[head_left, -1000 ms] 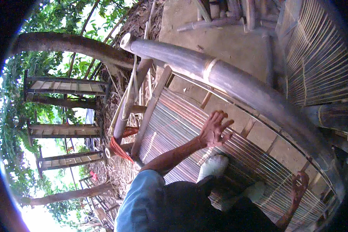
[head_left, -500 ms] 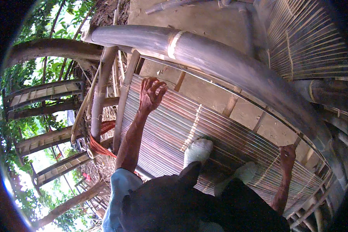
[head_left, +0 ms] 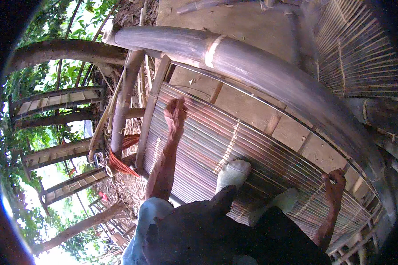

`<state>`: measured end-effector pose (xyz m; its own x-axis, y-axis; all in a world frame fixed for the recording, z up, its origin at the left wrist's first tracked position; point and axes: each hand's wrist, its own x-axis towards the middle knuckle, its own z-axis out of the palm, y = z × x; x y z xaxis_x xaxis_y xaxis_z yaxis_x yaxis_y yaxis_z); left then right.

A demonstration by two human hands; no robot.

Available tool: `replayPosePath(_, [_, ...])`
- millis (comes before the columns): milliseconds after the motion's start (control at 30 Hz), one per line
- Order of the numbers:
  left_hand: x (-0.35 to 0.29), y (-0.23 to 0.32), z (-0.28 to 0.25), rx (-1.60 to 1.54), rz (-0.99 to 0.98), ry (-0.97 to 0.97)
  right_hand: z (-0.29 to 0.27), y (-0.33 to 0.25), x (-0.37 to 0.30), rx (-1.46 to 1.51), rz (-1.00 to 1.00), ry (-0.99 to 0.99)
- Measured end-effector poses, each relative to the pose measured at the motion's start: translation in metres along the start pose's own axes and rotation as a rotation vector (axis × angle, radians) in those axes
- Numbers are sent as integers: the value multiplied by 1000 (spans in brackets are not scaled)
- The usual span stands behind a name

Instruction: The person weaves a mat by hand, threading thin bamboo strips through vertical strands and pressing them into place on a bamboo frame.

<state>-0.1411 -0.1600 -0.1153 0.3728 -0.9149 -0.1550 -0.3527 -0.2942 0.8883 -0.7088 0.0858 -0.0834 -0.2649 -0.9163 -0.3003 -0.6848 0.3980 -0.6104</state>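
A slatted bamboo platform [head_left: 199, 145] of thin strips lies in front of me, with a pale woven binding row [head_left: 227, 148] across its middle. Over its far left part is my left hand [head_left: 176, 114], fingers drawn together and slightly blurred; a thin strand seems to pass by it, but what the fingers hold is too small to tell. My right hand [head_left: 334, 184] is at the far right edge of the strips, thumb and forefinger pinched into a ring. Whatever sits in that pinch cannot be made out. My feet in pale socks [head_left: 233, 173] rest on the strips.
A thick bamboo pole [head_left: 269, 57] runs along the far side, above a frame with crosspieces. Orange cord [head_left: 121, 164] hangs at a post on the left. Another slatted panel [head_left: 362, 53] stands at far right. Bamboo racks [head_left: 59, 104] and foliage are on the left.
My left hand has closed from loosely spread fingers and come down slightly toward me. My right hand's pinch now shows a ring shape. The whole view has shifted a little.
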Motion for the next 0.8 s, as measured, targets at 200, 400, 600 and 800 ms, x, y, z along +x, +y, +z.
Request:
replayPosePath(200, [-31, 8, 25, -402, -588, -303, -15, -19, -1, -32, -12, -20])
replayPosePath(400, [-26, -7, 40, -484, -529, -331, -17, -14, -7, -4, 8, -28])
replayPosePath(600, [-21, -7, 33, -458, -466, -222, -17, -19, -9, 55, -6, -32])
replayPosePath(800, [0, -13, 24, -480, -417, -121, -17, -7, -9, 43, -69, -44])
